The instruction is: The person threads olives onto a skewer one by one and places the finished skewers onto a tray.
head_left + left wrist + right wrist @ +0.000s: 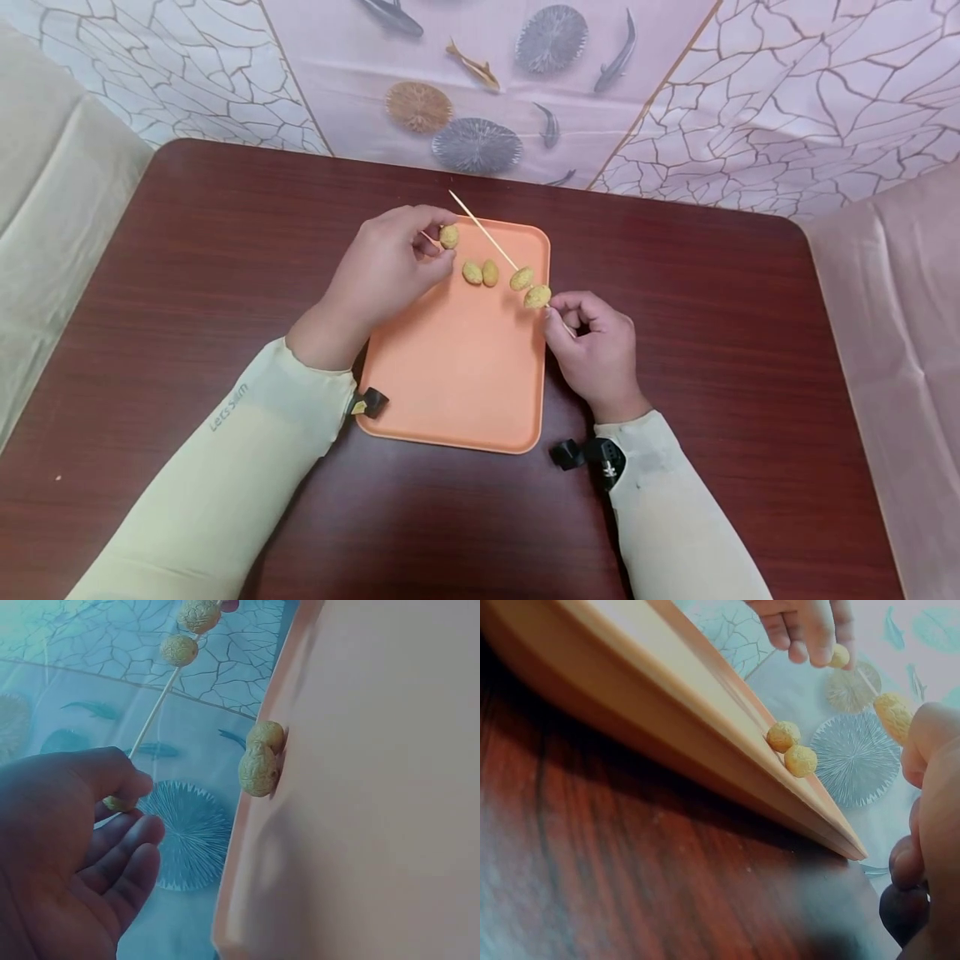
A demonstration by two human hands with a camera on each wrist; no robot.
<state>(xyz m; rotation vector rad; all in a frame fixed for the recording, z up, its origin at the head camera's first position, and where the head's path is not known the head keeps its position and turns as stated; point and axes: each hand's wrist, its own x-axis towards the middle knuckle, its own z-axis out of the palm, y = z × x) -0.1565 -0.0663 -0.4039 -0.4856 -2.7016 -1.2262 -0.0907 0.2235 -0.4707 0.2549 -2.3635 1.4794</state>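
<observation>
Yellow lump point(449, 237) pinched in left grip point(393, 262); right grip point(600, 352) holds skewer point(484, 232) bearing two lumps point(537, 297).

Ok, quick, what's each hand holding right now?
Left hand: closed, pinching one yellow ball.
Right hand: closed, pinching a stick with two yellow balls on it.

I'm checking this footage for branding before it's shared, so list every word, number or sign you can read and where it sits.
"Lets Slim", small and slightly unclear: on the left sleeve, near its cuff.
White mark on the black device by the right sleeve: too small to read.
No readable text on the tray, skewer or yellow pieces.
</observation>
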